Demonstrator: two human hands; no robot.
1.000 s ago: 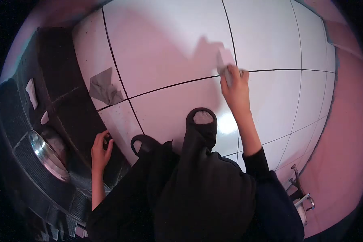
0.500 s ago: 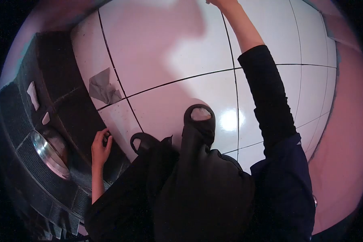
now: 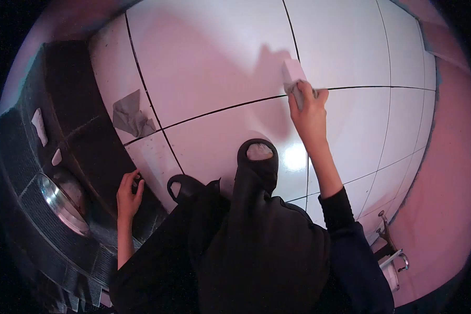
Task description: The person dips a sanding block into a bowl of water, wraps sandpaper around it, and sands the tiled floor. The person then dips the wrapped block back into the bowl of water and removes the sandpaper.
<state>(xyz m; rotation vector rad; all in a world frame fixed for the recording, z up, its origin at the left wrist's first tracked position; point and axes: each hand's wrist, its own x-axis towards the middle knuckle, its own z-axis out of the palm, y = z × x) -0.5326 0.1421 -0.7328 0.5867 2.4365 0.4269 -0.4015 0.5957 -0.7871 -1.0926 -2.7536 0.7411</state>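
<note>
My right hand point(image 3: 310, 112) is closed on a pale block point(image 3: 293, 72) with greyish material around its near end, low over or on the white tiled floor point(image 3: 345, 47) near a crossing of dark joints. The block's far end points away from me. My left hand point(image 3: 130, 194) rests by the edge of the dark tiled step point(image 3: 83, 120), its fingers curled with a gap between thumb and fingers; nothing shows in it. A crumpled grey sheet point(image 3: 133, 114) lies on the floor beyond my left hand.
On the dark step lie a long white piece point(image 3: 39, 126), a smaller white piece point(image 3: 56, 157) and a round metal dish point(image 3: 63, 205). My feet stand on the tiles in the middle. A metal fixture point(image 3: 387, 235) is by the pink wall point(image 3: 445, 172) at the right.
My right hand reached far forward half a second ago and has come back to about where it was a second ago, with the block. My left hand has barely moved.
</note>
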